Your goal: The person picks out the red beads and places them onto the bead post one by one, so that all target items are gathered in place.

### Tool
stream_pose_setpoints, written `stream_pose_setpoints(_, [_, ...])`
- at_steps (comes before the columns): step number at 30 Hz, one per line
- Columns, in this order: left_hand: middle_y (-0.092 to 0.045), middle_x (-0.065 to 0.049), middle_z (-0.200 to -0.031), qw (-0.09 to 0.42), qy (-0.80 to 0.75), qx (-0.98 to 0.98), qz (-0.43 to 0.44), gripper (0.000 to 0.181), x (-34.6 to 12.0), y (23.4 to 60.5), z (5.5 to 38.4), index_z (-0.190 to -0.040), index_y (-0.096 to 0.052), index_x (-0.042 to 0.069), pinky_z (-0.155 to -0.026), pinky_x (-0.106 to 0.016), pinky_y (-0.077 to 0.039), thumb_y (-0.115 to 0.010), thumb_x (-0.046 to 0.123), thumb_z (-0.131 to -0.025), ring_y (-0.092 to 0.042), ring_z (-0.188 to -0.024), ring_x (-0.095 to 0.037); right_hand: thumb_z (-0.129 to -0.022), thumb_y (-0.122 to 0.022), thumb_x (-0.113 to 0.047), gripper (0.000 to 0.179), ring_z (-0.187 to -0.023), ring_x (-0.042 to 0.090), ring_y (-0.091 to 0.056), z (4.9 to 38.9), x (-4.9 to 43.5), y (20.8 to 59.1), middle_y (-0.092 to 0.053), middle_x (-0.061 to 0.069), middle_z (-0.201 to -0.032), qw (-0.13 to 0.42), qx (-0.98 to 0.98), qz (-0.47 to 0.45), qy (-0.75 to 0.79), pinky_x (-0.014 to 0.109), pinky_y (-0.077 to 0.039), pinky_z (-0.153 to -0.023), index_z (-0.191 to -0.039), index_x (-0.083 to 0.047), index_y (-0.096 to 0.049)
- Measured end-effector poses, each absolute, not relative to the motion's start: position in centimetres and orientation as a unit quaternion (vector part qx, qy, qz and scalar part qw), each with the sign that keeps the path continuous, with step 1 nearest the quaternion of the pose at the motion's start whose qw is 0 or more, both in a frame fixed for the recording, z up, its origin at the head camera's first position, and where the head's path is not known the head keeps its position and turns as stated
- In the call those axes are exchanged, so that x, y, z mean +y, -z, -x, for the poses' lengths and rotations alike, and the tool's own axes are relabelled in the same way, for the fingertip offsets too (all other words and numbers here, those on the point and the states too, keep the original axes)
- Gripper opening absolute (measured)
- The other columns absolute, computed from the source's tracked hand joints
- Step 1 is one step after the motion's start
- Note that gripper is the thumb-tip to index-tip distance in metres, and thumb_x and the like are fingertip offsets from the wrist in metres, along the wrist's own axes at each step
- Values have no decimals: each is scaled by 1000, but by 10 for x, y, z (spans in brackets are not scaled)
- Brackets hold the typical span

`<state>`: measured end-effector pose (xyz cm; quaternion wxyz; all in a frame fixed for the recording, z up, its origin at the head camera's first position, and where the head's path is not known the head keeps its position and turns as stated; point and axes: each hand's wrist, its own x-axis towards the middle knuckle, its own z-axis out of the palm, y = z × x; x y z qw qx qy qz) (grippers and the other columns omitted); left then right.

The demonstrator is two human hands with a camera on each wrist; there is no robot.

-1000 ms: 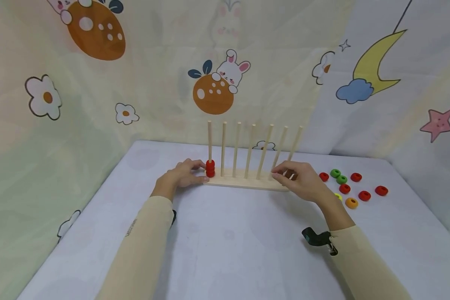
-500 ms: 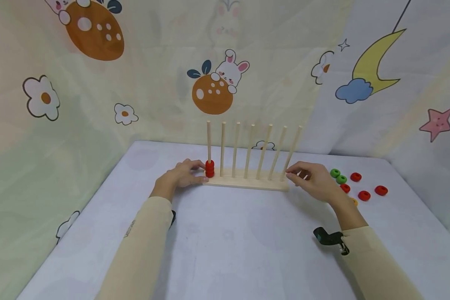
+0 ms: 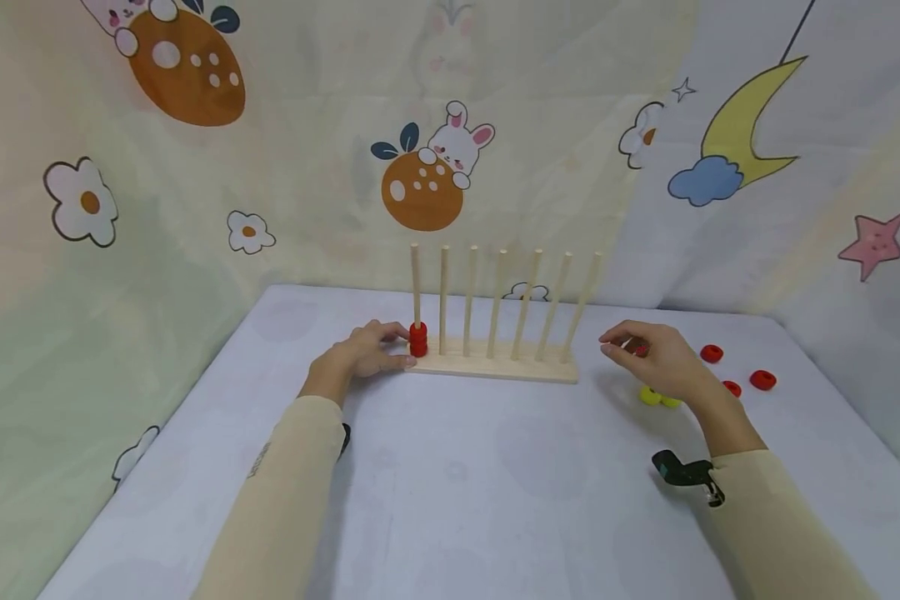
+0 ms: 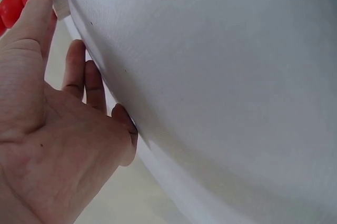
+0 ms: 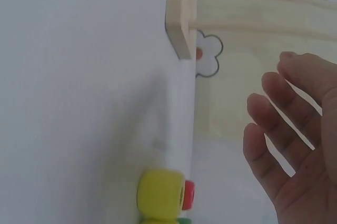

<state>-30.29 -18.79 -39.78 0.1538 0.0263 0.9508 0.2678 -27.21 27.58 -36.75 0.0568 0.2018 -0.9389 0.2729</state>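
Note:
A wooden peg rack (image 3: 495, 362) stands on the table, with several upright pegs in a row. Red beads (image 3: 418, 340) are stacked at the bottom of its leftmost peg. My left hand (image 3: 363, 350) holds the rack's left end, thumb at the front corner beside the beads; in the left wrist view the thumb (image 4: 37, 3) presses on the end of the wood. My right hand (image 3: 656, 354) hovers past the rack's right end with loosely bent fingers and nothing in them. Yellow beads (image 3: 650, 396) lie beneath it, also visible in the right wrist view.
Loose red beads, among them one at the far right (image 3: 762, 380), lie on the white tabletop (image 3: 457, 483). My right hand and forearm hide others. A printed cloth (image 3: 307, 167) hangs behind the table.
My right hand has moved to the right, from the rack's right-hand pegs to above the loose beads. My left hand has stayed at the rack's left end.

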Motion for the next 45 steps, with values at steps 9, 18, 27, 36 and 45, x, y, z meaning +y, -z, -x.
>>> stream_pose_setpoints(9, [-45,-5,-151,151,-276,949,-30,55,-189,399,301,-138,-57,38,-106,-69,-39,-77,50,-88,-33,-143,-34,-103,-64,-29,29,-103,29,-65,273,294,368,-68,10,-120,32,-951,-189,-243,49,-53,-88,-122,-8,-68])
stream_pose_setpoints(18, [-46,-3,-149,148,-266,952,-38,55,-187,402,303,-137,-57,39,-106,-68,-38,-76,52,-87,-34,-142,-32,-101,-67,-27,39,-116,43,-61,275,309,375,-49,21,-144,18,-956,-151,-252,67,-45,-100,-134,-8,-60])
stream_pose_setpoints(27, [-46,0,-149,153,-258,953,-28,55,-186,403,307,-136,-57,41,-107,-69,-37,-76,55,-86,-34,-141,-31,-102,-65,-33,50,-128,50,-51,281,320,377,-39,28,-152,-15,-965,-108,-239,71,-41,-102,-142,-6,-52])
stream_pose_setpoints(36, [-44,-1,-151,154,-260,953,-20,54,-188,400,307,-136,-57,41,-107,-70,-37,-76,54,-87,-33,-143,-33,-100,-65,-37,55,-123,52,-49,295,318,371,-44,34,-145,-83,-971,-94,-203,57,-55,-87,-145,-8,-49])
stream_pose_setpoints(45, [-45,-4,-149,143,-261,954,-39,54,-191,401,307,-136,-57,38,-107,-71,-36,-76,54,-88,-35,-141,-34,-100,-66,-36,54,-124,49,-52,299,311,373,-51,28,-143,-108,-969,-87,-203,55,-55,-90,-143,-6,-52])
